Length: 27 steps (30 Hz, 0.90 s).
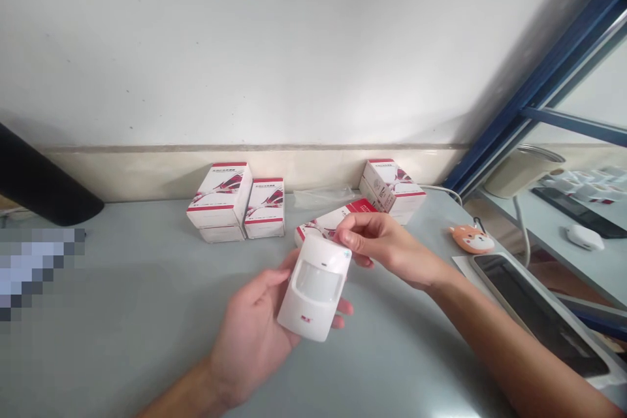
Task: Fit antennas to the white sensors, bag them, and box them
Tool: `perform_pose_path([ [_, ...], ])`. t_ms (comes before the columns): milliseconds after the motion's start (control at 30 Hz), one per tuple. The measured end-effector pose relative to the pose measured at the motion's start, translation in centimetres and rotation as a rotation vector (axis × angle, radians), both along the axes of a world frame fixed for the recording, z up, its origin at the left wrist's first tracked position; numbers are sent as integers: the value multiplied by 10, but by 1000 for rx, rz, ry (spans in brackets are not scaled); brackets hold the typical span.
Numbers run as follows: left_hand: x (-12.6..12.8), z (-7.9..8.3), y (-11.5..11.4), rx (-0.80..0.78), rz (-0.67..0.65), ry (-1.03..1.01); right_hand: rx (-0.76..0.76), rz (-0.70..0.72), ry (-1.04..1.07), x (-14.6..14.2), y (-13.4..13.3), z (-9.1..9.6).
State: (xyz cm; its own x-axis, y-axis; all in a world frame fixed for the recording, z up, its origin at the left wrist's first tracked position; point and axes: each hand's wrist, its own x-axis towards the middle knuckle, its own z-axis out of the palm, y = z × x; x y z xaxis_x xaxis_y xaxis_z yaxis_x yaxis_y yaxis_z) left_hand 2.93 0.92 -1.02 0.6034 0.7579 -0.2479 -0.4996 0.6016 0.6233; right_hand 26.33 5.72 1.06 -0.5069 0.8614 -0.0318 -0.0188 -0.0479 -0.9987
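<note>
The white device (313, 304) lies between the two hands, raised in front of the person above the counter (147, 313), with its face and pale window (319, 282) toward the camera. Its long axis slants: the lower end, with a small red marking (306, 319), points down and slightly left, and the upper end leans away and slightly right, toward the right hand (386, 245). That upper right corner, beside a green mark (347, 253), is where the two hands come closest to working on the same spot.

The left hand (257, 333) carries the device from below and behind. It is partly closed, palm up, with the thumb along the left edge and fingertips showing past the right edge, so the device sits up and to the right of its palm. The left hand is the nearer one to the lower end and bears the weight, as far as can be judged.

The right hand comes in from the right, above the corner, thumb and forefinger bent close together at the top edge. Whether they touch the casing or pinch something small cannot be told. From this hand, the device lies down and to the left.

Just behind the top edge, a red and white box (337, 214) lies aslant on the counter, partly hidden.
</note>
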Motion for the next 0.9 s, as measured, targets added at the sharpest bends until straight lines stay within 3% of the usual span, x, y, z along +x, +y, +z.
perform_pose_path([
  [133, 2, 6, 0, -9, -35, 34, -48, -119, 88, 0, 1, -3],
  [367, -3, 2, -1, 75, -93, -23, 28, -225, 111, 4, -6, 14],
  [567, -4, -3, 1, 123, -184, 83, 208, -632, 148, 47, 9, 29],
  [767, -7, -1, 3, 163, -223, 152, 263, -668, 62, 81, 20, 30],
  [900, -9, -3, 6, 160, -260, 203, 283, -802, 128, 104, 29, 25],
])
